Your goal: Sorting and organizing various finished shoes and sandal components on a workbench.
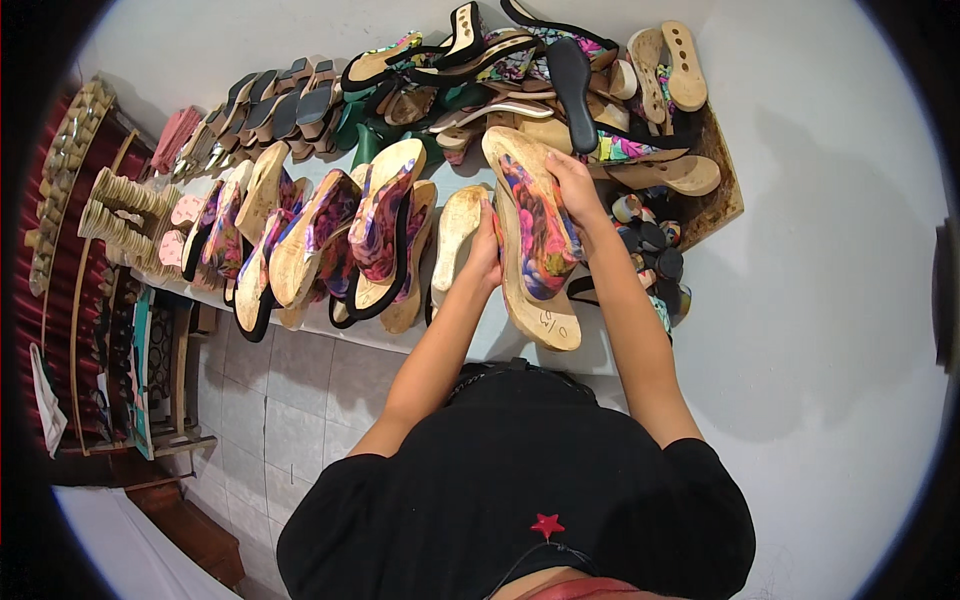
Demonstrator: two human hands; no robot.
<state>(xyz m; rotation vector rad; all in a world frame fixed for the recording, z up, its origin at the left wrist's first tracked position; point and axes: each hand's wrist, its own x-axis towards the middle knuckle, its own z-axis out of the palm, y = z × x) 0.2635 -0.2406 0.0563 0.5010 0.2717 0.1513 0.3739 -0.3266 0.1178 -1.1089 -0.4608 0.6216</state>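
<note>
Between my hands I hold a sandal (540, 235) with a bright floral upper in purple, red and blue over a pale, worn wooden sole-shaped form. My left hand (486, 245) grips its left edge, with the fingers partly hidden. On the other side, my right hand (573, 188) is wrapped round the upper right edge. Just left of my left hand, a pale wooden sole form (459, 225) lies on the white table (365, 328). More floral sandals (383, 215) stand in a row farther left, some with black edging.
A wooden box (728, 185) at the back right overflows with sandals and wooden forms. Dark-soled sandals (283, 108) line the back left near stacked pale soles (125, 225). A white wall (820, 250) rises at right; shelving (80, 290) stands far left beyond the tiled floor (300, 395).
</note>
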